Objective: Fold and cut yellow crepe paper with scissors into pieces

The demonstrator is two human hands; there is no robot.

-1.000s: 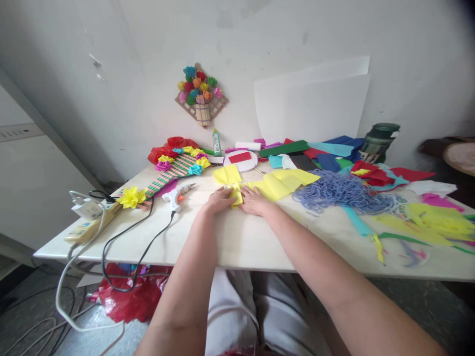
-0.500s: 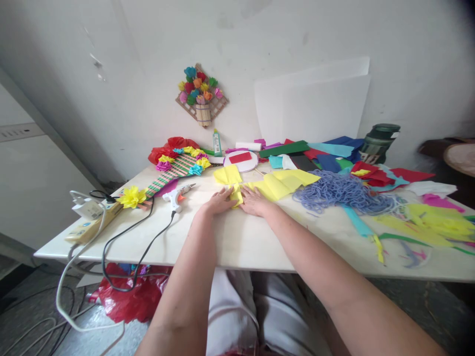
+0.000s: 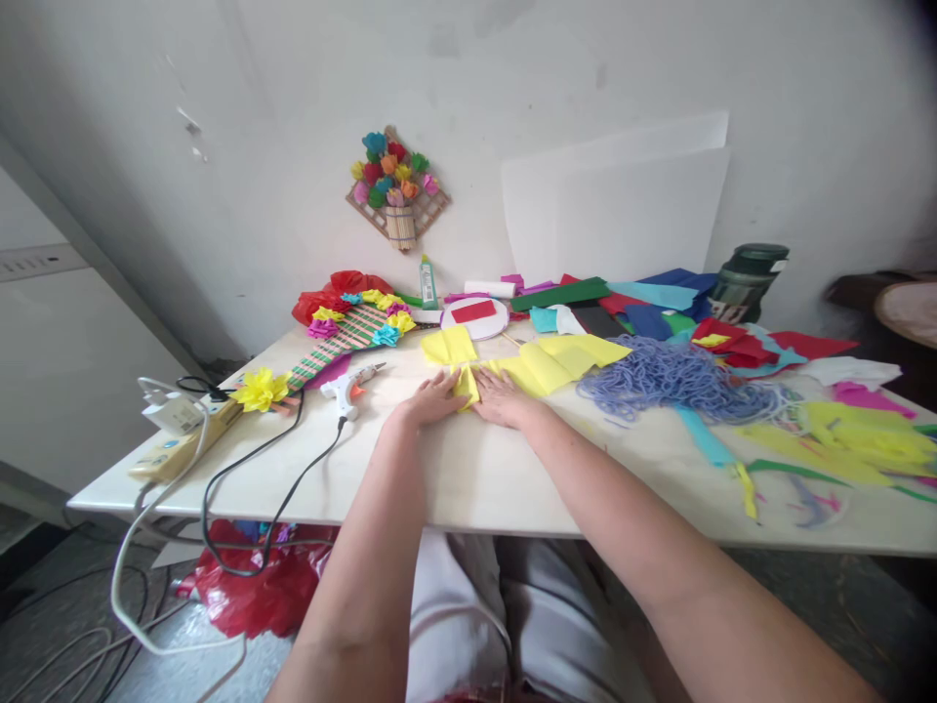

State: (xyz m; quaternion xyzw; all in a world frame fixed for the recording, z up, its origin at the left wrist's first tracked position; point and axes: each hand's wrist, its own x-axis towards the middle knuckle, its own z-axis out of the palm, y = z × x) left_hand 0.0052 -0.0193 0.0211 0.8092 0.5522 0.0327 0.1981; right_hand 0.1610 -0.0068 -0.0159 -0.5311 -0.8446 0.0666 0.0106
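A small yellow paper piece (image 3: 465, 388) lies on the table between my hands, partly covered by their fingers. My left hand (image 3: 431, 398) rests flat on its left side, fingers stretched out. From the right, my right hand (image 3: 502, 395) presses on it the same way, palm down and fingers extended. Just beyond my hands lies a yellow paper square (image 3: 448, 344). A larger folded yellow sheet (image 3: 560, 363) reaches from my right fingertips toward a heap of blue-violet yarn (image 3: 659, 381).
On the left are a glue gun (image 3: 349, 391) with a black cord, a power strip (image 3: 186, 444) and a flower-trimmed woven piece (image 3: 351, 327). Behind stand a glue tube (image 3: 428, 283) and a white oval (image 3: 483, 320). Coloured paper scraps (image 3: 871, 439) and a dark green bottle (image 3: 747, 283) occupy the right.
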